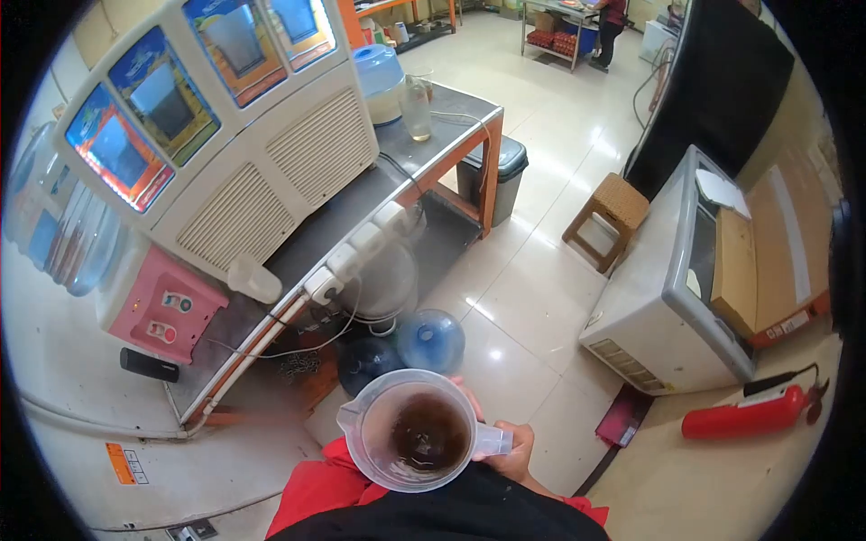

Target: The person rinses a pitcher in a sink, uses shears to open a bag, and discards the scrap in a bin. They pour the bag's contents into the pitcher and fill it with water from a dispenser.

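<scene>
A translucent plastic jug (370,428) with a pouring spout is held in front of my body, with dark brown liquid (428,433) in its bottom. My right hand (516,451) is closed around its handle, on the right side. Of my left hand (467,397) only some fingers show, curled against the far right side of the jug; the jug hides the rest. Just beyond the jug, two large blue water bottles (431,341) stand on the floor.
A drink dispenser (298,162) and a pink water dispenser (162,302) stand left on a dark-topped table (442,104). Ahead are a bin (510,180) and a brown stool (609,216). A white chest freezer (667,316) and a fire extinguisher (744,413) are right. A person (611,32) stands far back.
</scene>
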Demonstrator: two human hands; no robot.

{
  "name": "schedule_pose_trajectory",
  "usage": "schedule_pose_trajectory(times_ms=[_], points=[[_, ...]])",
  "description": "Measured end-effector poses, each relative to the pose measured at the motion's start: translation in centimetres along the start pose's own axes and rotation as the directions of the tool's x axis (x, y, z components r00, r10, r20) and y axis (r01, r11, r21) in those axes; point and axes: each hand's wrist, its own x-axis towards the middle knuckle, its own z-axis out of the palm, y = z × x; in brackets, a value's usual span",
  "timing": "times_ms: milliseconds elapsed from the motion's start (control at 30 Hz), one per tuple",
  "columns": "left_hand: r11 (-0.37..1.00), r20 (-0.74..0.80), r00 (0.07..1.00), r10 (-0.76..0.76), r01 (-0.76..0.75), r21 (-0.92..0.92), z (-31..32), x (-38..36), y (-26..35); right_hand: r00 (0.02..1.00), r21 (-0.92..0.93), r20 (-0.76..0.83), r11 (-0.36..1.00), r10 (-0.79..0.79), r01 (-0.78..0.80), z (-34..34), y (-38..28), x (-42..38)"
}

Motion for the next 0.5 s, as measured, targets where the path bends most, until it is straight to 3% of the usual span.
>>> schedule_pose_trajectory(times_ms=[300, 400, 500], points=[[0.995, 0.051, 0.996, -0.075, 0.078, -0.058, -5.0, 17.1, 0.0, 0.975, -0.091, -0.218, 0.996, -0.033, 0.014, -9.2, -1.0, 13.9], [0.995, 0.057, 0.996, -0.063, 0.067, -0.071, -8.5, 22.9, 1.6, 0.953, -0.176, -0.290, 0.984, -0.083, 0.032, -10.2, -3.3, 21.1], [0.995, 0.068, 0.996, -0.051, 0.057, -0.079, -11.1, 28.4, 3.9, 0.917, -0.129, -0.396, 0.992, -0.057, 0.006, -10.8, -5.9, 27.2]])
